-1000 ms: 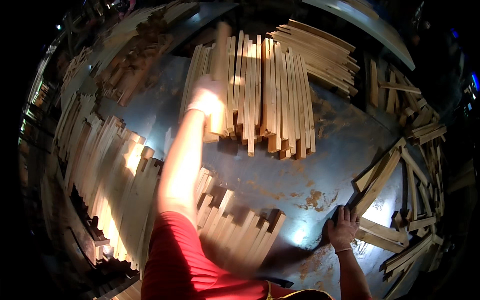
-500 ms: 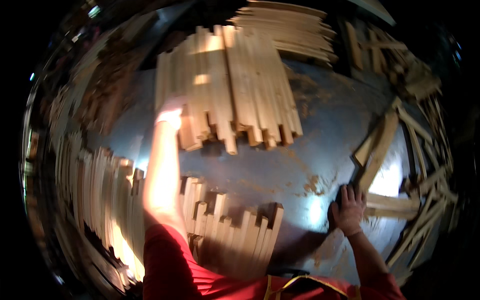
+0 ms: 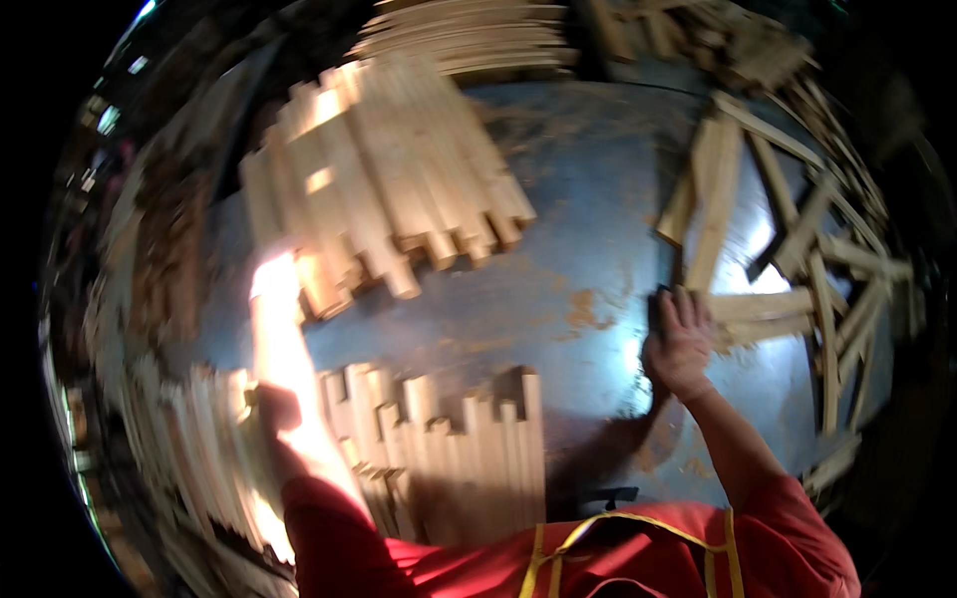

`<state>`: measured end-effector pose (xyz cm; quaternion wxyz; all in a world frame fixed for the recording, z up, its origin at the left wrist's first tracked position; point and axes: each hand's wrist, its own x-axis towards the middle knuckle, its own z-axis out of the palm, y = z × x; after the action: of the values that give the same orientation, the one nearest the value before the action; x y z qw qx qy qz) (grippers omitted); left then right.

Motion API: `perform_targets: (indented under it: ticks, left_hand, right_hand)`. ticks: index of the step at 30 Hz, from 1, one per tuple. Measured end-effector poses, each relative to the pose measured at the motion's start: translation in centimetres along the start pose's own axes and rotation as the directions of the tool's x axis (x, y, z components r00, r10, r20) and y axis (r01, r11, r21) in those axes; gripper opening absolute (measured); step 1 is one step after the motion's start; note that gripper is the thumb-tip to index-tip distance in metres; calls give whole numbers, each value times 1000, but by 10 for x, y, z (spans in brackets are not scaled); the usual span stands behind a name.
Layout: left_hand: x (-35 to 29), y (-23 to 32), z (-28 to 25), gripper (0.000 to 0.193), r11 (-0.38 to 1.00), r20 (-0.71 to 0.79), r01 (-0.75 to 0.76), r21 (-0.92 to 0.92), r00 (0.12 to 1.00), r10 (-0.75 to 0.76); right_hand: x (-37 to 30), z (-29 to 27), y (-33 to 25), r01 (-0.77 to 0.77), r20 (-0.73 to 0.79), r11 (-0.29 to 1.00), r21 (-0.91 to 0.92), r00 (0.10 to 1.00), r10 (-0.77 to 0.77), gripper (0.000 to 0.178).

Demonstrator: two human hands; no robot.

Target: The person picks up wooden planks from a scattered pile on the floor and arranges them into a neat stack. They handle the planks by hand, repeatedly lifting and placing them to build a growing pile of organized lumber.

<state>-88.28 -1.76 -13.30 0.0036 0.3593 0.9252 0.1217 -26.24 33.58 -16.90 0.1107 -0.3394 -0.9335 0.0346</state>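
Note:
My left hand [image 3: 276,274] reaches out to the near left corner of a wide bundle of pale wooden strips [image 3: 389,164] lying side by side on a metal table [image 3: 588,179]. Bright glare and blur wash out its fingers, so their grip does not show. At the right, my right hand [image 3: 683,344] rests with fingers stretched forward on or just above the table, holding nothing visible. Its fingertips are close to the ends of two short boards [image 3: 763,309] and the foot of a longer slanting board [image 3: 716,199].
Another row of strips [image 3: 478,448] with uneven ends stands close to my body, and more strips [image 3: 199,439] are at the left. Offcuts [image 3: 827,249] lie crisscrossed on the right. A stack of wood [image 3: 469,40] is at the far side; sawdust [image 3: 588,309] is scattered mid-table.
The whole view has shifted, so the bundle appears farther left and tilted. The dark gap between its strips looks narrower. My left hand stays at its corner; my right hand remains by the boards.

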Motion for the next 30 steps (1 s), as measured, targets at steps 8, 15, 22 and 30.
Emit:
perform_targets:
  ticks: [8,15,22,30]
  left_hand:
    - [6,80,-26,70,846,39,394,-360,912,-408]
    - [46,255,-27,92,954,39,260,147,962,-269]
    - [41,309,2,93,908,73,284,308,945,-320]
    - [30,302,-1,95,916,186,325,236,910,-371]
  right_hand:
    - [-4,8,8,130,71,986,-100,990,-124,72]
    - [3,2,7,85,122,991,-100,990,-73,69]
    - [1,11,20,189,51,978,-84,981,-185,65]
    - [0,-4,17,177,97,984,-17,980,-174,65]
